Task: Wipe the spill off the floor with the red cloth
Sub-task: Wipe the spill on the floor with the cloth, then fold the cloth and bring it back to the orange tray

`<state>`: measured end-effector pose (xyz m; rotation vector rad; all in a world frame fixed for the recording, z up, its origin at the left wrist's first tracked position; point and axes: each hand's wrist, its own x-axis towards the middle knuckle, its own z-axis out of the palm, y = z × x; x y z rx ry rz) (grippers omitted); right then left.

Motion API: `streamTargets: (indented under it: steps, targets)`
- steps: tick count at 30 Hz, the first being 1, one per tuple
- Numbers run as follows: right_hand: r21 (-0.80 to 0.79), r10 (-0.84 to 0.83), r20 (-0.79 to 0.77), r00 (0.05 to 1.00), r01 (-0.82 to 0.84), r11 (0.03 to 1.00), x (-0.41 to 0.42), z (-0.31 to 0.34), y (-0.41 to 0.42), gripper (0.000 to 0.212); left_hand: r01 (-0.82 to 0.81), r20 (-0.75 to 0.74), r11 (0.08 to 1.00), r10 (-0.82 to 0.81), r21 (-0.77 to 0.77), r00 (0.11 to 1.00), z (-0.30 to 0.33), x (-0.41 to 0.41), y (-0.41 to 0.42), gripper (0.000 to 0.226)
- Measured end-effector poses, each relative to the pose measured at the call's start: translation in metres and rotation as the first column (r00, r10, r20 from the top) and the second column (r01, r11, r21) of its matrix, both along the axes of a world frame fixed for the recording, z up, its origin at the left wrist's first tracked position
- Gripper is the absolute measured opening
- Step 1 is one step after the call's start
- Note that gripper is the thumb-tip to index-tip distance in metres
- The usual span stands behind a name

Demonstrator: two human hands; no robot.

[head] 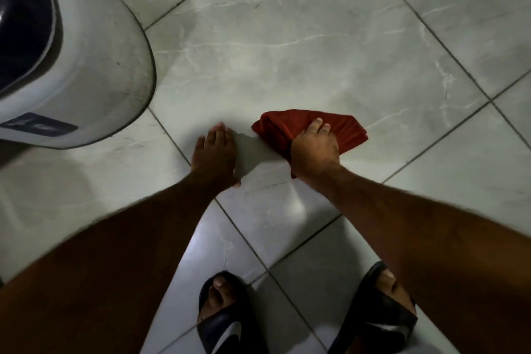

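The red cloth [343, 128] lies bunched on the grey marble-look floor tiles [287, 52] near the middle of the view. My right hand [314, 152] presses down on its near left part, fingers curled into the fabric. My left hand [214, 156] rests flat on the tile just left of the cloth, palm down, fingers together, apart from the fabric. The tiles show a faint sheen; I cannot make out a distinct spill.
A large white appliance with a dark lid [71, 60] stands on the floor at the left, close to my left hand. My two feet in dark slide sandals [221, 313] [379, 310] are at the bottom edge. Dark grout lines cross the tiles diagonally.
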<state>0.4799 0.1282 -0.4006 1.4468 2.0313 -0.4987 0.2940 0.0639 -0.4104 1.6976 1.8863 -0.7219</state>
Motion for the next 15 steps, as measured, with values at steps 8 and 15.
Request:
streamTargets:
  steps: [8,15]
  targets:
    - [-0.088,-0.191,-0.211,0.959,0.176,0.980,0.016,0.060,0.027,0.024,-0.377,0.469,0.922,0.295,0.089,0.833,0.038,0.038,-0.027,0.091]
    - [-0.201,-0.498,-0.567,0.656,0.477,0.856,0.012,0.195,-0.010,0.024,-0.457,0.733,0.612,0.664,-0.645,-0.145,0.197,0.056,-0.016,0.045]
